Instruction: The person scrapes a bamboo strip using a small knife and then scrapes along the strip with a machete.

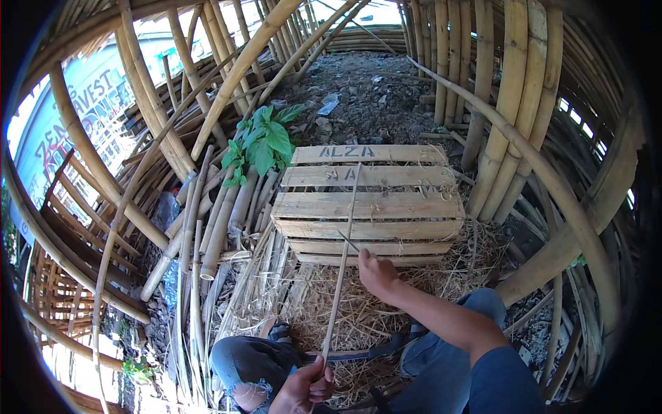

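Note:
My left hand (302,390), low in the view between my knees, is closed round the lower end of a long, thin bamboo strip (341,276). The strip slants up and away from me, its far end lying over the slats of a wooden crate (372,205). Just right of the strip, in front of the crate, my right hand (378,274) is closed on a thin pointed stick or blade (349,240). Its tip reaches up-left to the strip; I cannot tell whether they touch. My fingers hide its other end.
Straw and shavings (414,297) cover the ground before the crate. Cut bamboo poles (221,228) and a leafy green plant (265,141) are at left. Upright bamboo posts (514,103) and a slanting pole (545,172) stand at right. A dark, long thing (365,355) lies between my legs.

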The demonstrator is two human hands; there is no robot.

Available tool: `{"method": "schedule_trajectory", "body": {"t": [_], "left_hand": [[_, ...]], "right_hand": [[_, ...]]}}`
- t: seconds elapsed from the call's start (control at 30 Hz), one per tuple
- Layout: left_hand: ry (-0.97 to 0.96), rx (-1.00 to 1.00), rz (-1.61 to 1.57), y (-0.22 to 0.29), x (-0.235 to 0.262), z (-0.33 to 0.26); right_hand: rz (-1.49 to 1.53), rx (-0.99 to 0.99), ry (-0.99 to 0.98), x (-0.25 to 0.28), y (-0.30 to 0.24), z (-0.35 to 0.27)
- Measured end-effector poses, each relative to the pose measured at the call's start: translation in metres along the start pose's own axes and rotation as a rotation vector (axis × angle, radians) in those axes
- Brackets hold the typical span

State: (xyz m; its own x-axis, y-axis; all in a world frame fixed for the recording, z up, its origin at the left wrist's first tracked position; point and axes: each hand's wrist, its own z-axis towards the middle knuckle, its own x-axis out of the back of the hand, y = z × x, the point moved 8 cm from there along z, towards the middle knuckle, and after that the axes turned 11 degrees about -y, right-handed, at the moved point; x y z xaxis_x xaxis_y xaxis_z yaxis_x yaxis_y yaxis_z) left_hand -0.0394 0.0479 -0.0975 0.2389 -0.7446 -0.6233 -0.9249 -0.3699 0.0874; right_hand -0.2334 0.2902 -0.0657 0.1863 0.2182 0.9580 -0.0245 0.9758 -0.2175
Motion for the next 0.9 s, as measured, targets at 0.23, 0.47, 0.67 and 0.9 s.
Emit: {"method": "schedule_trajectory", "body": {"t": [0.23, 0.47, 0.67, 0.9], "left_hand": [[-0.194, 0.041, 0.168, 0.006, -0.006, 0.006], [-0.349, -0.099, 0.493, 0.025, -0.081, -0.043], [-0.074, -0.254, 1.015, 0.086, -0.098, -0.032], [-0.230, -0.084, 0.644, 0.086, -0.118, -0.009]], "right_hand": [[0.180, -0.238, -0.116, 0.004, 0.020, 0.023], [0.256, -0.295, -0.125, 0.008, 0.025, 0.011], [0.376, -0.363, 0.022, 0.046, 0.017, 0.004], [0.832, -0.562, 0.248, 0.001, 0.029, 0.011]]}}
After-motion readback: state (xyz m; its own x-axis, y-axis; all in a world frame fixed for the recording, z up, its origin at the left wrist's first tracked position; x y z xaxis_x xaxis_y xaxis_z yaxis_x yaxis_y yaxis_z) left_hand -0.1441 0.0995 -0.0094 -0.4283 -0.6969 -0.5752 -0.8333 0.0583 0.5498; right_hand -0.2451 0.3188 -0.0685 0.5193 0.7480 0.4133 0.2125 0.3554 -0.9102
